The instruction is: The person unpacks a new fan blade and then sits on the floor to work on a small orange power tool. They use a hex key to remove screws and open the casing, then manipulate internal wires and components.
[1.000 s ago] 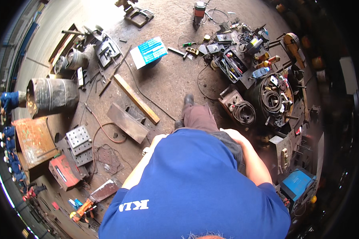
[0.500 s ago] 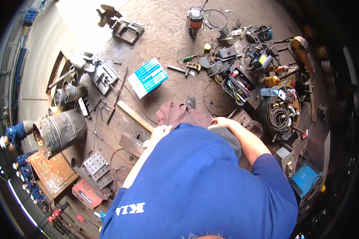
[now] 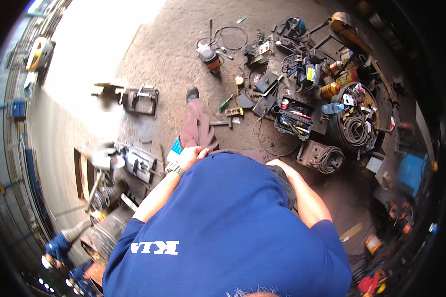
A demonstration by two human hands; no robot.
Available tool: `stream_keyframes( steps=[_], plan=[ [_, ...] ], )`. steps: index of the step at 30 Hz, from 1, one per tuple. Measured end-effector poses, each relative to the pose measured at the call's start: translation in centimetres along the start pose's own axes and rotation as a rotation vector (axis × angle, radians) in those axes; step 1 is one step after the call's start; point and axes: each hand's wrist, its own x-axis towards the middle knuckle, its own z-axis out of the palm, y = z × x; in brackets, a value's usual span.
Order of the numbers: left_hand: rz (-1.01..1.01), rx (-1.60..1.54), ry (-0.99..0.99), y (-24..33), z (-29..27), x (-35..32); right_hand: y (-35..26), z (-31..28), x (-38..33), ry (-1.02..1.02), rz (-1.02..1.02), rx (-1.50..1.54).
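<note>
Head view, looking down the wearer's blue short-sleeved shirt (image 3: 223, 227) to a gritty concrete workshop floor (image 3: 183, 54). The left hand (image 3: 191, 156), a metal wristwatch (image 3: 174, 169) on its wrist, rests loosely curled on the thigh of the maroon trouser leg (image 3: 195, 126) and pinches nothing. The right hand (image 3: 275, 163) lies at the waist, mostly hidden by the shirt, so whether its fingers are spread or closed cannot be told. Just beyond the left hand a light-blue printed carton (image 3: 176, 146) lies on the floor, partly covered by the leg. The leg reaches forward, ending in a dark shoe (image 3: 192, 93). Farther right are an open black toolbox of hand tools (image 3: 295, 116), a grey welding unit with coiled cable (image 3: 322, 157), and a small green-handled screwdriver (image 3: 225, 104). Judged step: mid-stride between stations, both hands unloaded. Any pick-up would first call for stooping.
</note>
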Motion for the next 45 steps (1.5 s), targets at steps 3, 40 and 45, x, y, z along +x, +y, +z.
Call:
stream_keyframes(
  steps=[3,40,45],
  plan=[
    [0.06,0.015,-0.229,-2.3,-7.9,5.2,-0.8,4.6,2.7,0.208,-0.075,0.207],
    [-0.104,-0.173,-0.314,-34.7,-7.7,25.6,1.8,20.2,31.1,0.744,0.17,0.051],
    [-0.144,-0.275,-0.143,-40.8,-3.9,32.7,4.2,14.4,47.3,0.721,0.126,-0.358]
  ],
)
